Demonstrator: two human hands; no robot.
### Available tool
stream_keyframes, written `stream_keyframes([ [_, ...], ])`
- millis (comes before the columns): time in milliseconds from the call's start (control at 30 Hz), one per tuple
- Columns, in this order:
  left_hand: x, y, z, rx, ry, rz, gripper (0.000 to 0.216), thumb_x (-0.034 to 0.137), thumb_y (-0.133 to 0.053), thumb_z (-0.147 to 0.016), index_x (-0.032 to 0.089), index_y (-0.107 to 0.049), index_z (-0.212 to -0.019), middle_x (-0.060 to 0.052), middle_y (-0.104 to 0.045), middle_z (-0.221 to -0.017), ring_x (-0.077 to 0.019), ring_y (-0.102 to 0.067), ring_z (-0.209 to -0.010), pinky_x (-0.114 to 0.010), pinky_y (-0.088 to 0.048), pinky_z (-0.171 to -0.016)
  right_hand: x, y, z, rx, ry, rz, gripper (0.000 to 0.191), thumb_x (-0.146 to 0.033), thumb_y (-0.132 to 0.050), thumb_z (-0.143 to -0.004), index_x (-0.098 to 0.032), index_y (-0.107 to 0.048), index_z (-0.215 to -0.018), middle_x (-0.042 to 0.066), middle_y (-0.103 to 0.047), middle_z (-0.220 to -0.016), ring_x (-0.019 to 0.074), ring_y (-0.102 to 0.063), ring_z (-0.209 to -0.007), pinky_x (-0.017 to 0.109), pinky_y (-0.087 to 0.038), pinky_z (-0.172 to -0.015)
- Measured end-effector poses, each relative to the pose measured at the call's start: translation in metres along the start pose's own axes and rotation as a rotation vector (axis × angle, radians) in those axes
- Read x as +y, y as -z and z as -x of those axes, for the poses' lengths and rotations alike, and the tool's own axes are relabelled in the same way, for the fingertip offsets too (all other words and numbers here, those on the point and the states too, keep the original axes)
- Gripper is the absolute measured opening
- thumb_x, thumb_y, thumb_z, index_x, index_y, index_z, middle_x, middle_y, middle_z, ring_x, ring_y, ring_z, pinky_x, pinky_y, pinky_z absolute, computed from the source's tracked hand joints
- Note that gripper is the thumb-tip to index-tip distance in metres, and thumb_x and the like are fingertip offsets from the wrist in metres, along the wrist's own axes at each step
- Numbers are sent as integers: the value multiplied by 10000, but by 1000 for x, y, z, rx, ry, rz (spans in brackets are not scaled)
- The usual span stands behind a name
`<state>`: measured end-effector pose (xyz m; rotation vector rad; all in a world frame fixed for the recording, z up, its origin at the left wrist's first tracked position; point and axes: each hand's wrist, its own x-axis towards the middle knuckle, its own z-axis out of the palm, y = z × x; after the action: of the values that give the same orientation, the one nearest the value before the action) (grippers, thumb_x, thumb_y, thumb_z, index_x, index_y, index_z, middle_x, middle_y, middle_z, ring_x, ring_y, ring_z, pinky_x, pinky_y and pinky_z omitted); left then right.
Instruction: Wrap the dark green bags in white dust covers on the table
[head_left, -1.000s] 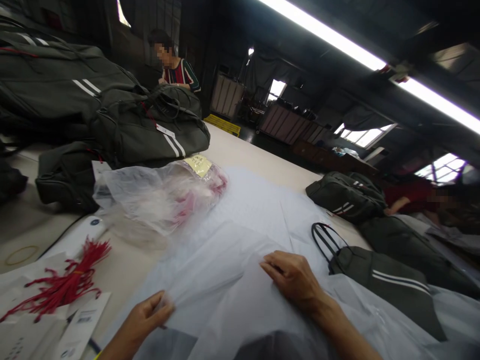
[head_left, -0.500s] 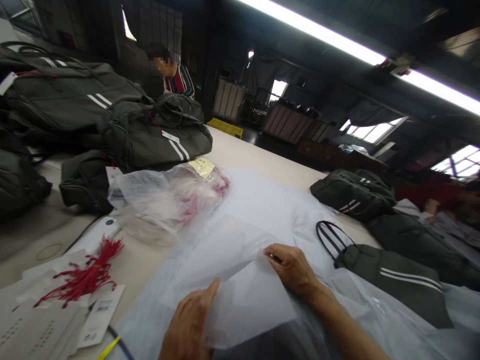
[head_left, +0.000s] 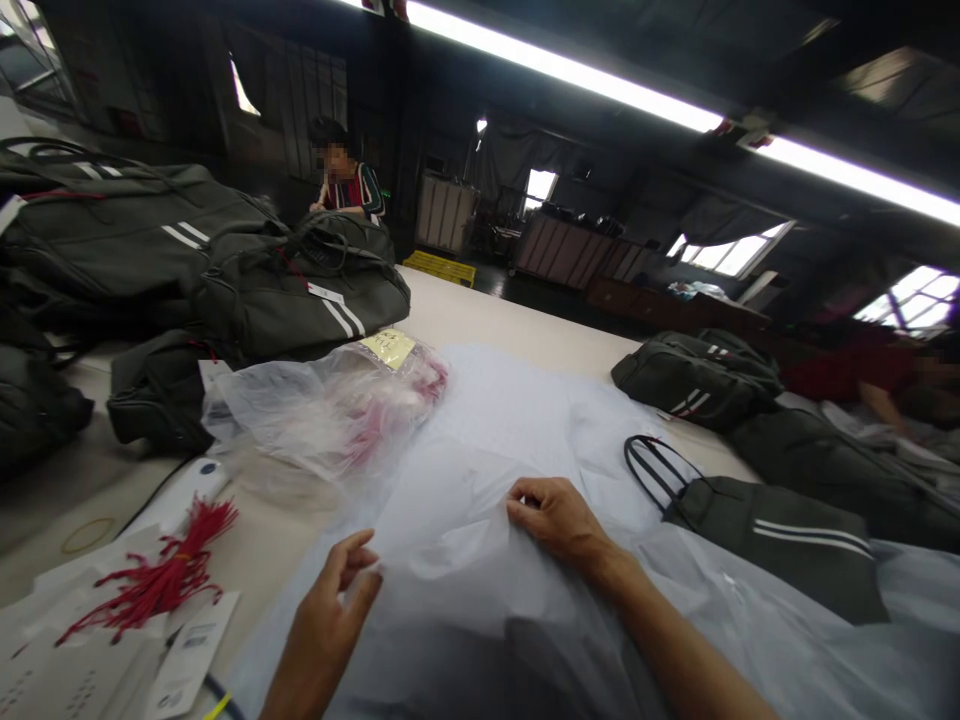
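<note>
A large sheet of thin, translucent white plastic (head_left: 450,610) lies in front of me, wrinkled, with something dark showing through near the bottom edge. My right hand (head_left: 559,522) pinches a fold of this plastic between thumb and fingertips. Over the left side of the plastic is my left hand (head_left: 330,605), thumb and fingers apart and slightly curled, holding nothing. To the right of my right hand, a dark green bag (head_left: 787,535) with two white stripes and looped handles lies partly on the plastic.
Several dark green bags (head_left: 135,240) are piled at the left. Before them is a clear bag of red-and-white strings (head_left: 337,410). Red strings (head_left: 169,580) lie on paper tags (head_left: 196,650) at lower left. More bags (head_left: 697,380) stand right. Co-workers (head_left: 352,185) sit beyond the table (head_left: 510,320).
My left hand has let go of the plastic and moved left, its fingers spreading. The raised white flap between my hands has come down. My right hand keeps its pinch.
</note>
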<state>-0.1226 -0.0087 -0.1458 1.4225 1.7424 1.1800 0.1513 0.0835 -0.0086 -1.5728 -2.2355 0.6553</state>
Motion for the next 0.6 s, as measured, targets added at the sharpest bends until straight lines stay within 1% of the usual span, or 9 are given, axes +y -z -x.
stream_keyframes([
  [100,24,9,12,131,-543,-257,746,556,-705,-760,250,-441,-1387,-106,-586,-1354,-312,-520,-1274,-459,-360,-1117,1,-1,0,-2,0,-24,187,-308,-556,-805,-215,-702,-734,-37,-620,-622,117,-524,-599,241,-344,-582],
  [167,44,10,16,121,-778,-352,588,385,-717,-809,288,-495,-1344,-45,-665,-1243,-248,-578,-1206,-418,-282,-1164,0,0,0,-1,-11,-25,193,-318,-557,-804,-214,-700,-730,-37,-609,-611,116,-514,-590,244,-342,-582],
  [200,51,9,16,124,-819,-342,440,310,-678,-848,298,-555,-1271,-7,-715,-1120,-199,-638,-1094,-359,-322,-1132,-1,0,0,-3,-19,-26,196,-327,-561,-804,-214,-701,-728,-38,-604,-607,116,-510,-586,245,-340,-581],
  [300,60,6,4,202,-624,-206,113,303,-561,-924,273,-651,-984,43,-722,-823,-130,-677,-764,-219,-481,-832,-2,2,-1,-23,-39,-31,218,-385,-591,-808,-220,-710,-730,-40,-597,-601,115,-497,-581,247,-327,-571],
  [367,56,6,-10,196,-320,-157,199,402,-521,-931,251,-640,-882,34,-699,-754,-149,-664,-675,-221,-492,-661,-2,3,-3,-39,-45,-26,234,-420,-610,-809,-227,-720,-735,-41,-593,-598,116,-491,-580,249,-317,-563],
  [433,50,8,-22,196,-106,-192,269,457,-483,-926,235,-634,-908,9,-693,-754,-189,-665,-664,-259,-494,-610,-2,3,-4,-42,-45,-23,228,-420,-620,-807,-232,-728,-740,-40,-590,-595,117,-490,-583,249,-315,-561],
  [500,52,11,-24,329,-127,-279,315,466,-465,-921,209,-624,-1008,-51,-701,-869,-252,-674,-798,-331,-514,-702,-2,4,-5,-41,-56,-34,209,-406,-631,-801,-233,-731,-740,-41,-585,-594,117,-494,-591,246,-317,-563],
  [567,66,8,-14,449,-359,-319,287,408,-493,-923,204,-600,-1095,-90,-686,-986,-274,-650,-942,-391,-497,-848,-2,4,-5,-42,-69,-47,185,-388,-642,-793,-234,-733,-747,-44,-588,-599,115,-497,-598,241,-321,-564],
  [600,77,4,-5,433,-514,-303,257,360,-508,-928,216,-590,-1125,-88,-681,-1009,-258,-640,-976,-388,-483,-896,-1,4,-5,-43,-69,-52,169,-378,-649,-789,-236,-733,-754,-46,-595,-608,114,-503,-605,238,-326,-567],
])
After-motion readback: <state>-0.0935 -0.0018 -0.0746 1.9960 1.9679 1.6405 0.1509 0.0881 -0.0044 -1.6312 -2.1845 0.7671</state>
